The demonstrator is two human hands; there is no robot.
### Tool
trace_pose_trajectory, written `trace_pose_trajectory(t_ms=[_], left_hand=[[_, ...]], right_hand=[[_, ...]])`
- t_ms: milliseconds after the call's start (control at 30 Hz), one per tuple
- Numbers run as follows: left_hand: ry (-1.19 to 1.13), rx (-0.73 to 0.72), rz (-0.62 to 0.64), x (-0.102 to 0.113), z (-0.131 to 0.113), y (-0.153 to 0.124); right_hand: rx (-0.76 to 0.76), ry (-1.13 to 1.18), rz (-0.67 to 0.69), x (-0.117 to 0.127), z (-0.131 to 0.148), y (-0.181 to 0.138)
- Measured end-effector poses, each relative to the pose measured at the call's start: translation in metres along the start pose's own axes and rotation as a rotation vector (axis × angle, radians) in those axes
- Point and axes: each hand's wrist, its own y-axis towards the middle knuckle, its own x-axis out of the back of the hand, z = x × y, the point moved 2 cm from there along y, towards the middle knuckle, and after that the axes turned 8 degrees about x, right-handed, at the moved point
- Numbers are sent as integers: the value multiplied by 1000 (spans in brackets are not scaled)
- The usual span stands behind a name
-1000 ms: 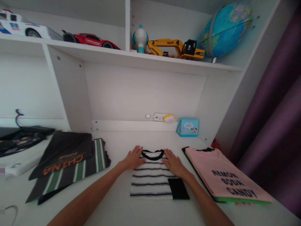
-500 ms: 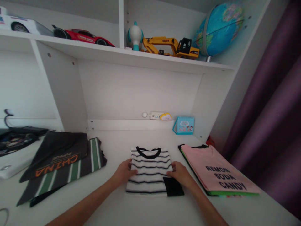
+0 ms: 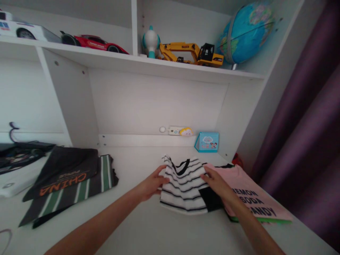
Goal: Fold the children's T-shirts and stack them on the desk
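A folded white shirt with black stripes (image 3: 183, 187) is lifted off the white desk (image 3: 138, 226) and tilted toward the right. My left hand (image 3: 152, 184) grips its left edge, and my right hand (image 3: 216, 182) grips its right edge by the black pocket. The shirt's right side overlaps the near-left corner of a folded pink shirt (image 3: 255, 202) printed "REMON SODA CANDY", which lies on top of a green garment.
A black "CHINA" garment (image 3: 66, 171) lies on a green-striped one (image 3: 79, 191) at the left. At the back are a small blue box (image 3: 208, 142) and a power strip (image 3: 176, 131). The shelf above holds toy cars, a yellow excavator (image 3: 191, 53) and a globe (image 3: 247, 32). Purple curtain at the right.
My hands went from pressing the striped shirt flat to gripping its sides. They have lifted it and carried it right, onto the edge of the pink shirt.
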Motion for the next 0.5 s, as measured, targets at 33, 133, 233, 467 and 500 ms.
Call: trace_pose_trajectory(t_ms=[33,133,233,467,500], left_hand=[[-18,-40,18,-14,-7,7],[-101,-132,106,-64,-20,36],[-176,-148,199,-114,-15,70],[-283,-49,271,-177,21,116],[-286,-41,266,-179,27,118]], right_hand=[[9,-81,-46,22,-7,3],[-77,-256,-156,90,-39,4],[-146,-312,-240,145,-71,-8],[-203,-307,-194,189,-121,-48],[-211,-316,-186,189,-127,-52]])
